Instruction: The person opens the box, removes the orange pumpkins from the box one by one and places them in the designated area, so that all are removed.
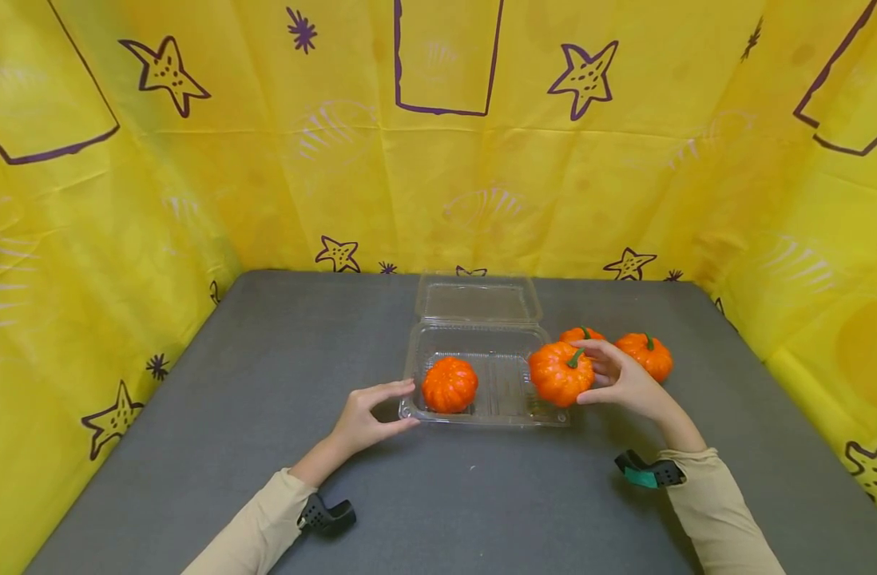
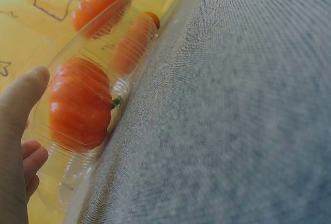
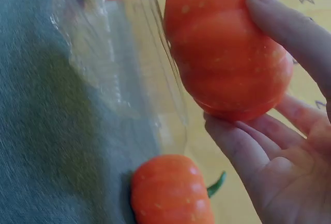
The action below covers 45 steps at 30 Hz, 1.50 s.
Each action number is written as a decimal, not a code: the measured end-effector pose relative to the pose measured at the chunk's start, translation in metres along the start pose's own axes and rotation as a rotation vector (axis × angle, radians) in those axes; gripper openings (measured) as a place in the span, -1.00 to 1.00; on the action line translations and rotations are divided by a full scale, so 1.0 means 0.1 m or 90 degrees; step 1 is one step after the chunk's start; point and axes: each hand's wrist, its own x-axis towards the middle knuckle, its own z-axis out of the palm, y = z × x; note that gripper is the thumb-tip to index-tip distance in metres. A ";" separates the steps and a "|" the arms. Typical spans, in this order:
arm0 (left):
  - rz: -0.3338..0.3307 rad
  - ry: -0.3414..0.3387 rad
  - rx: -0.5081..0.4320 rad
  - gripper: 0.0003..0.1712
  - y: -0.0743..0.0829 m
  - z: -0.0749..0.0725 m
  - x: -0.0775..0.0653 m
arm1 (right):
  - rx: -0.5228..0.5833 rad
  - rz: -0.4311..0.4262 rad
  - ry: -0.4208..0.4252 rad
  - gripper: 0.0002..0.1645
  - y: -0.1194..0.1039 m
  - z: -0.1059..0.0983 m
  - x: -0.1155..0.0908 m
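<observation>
Held pumpkin point(image 1: 559, 375): orange, glossy, ribbed, pinched between thumb and fingers of right hand point(image 1: 628, 389), at right end of clear plastic clamshell point(image 1: 499, 387). Left hand point(image 1: 367, 415): fingers spread at its left edge. Second pumpkin point(image 1: 449, 385) inside. Table point(image 1: 287, 343) grey, fabric-textured.

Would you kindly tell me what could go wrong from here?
The right hand holds a shiny pumpkin raised by the edge of the clear container; it might slip or knock that edge. A knock could shift the clear container, despite the left hand at its other end. The pumpkin inside could then roll.
</observation>
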 end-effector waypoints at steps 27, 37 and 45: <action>0.007 -0.004 0.006 -0.52 -0.01 0.00 -0.01 | -0.082 0.081 -0.022 -0.44 -0.05 -0.24 -0.12; 0.000 -0.010 0.002 -0.51 -0.02 0.00 -0.02 | -0.076 0.024 -0.032 -0.48 0.02 -0.39 -0.18; 0.002 -0.008 -0.003 -0.53 -0.03 0.00 -0.02 | -0.147 0.035 -0.058 -0.42 0.05 -0.42 -0.20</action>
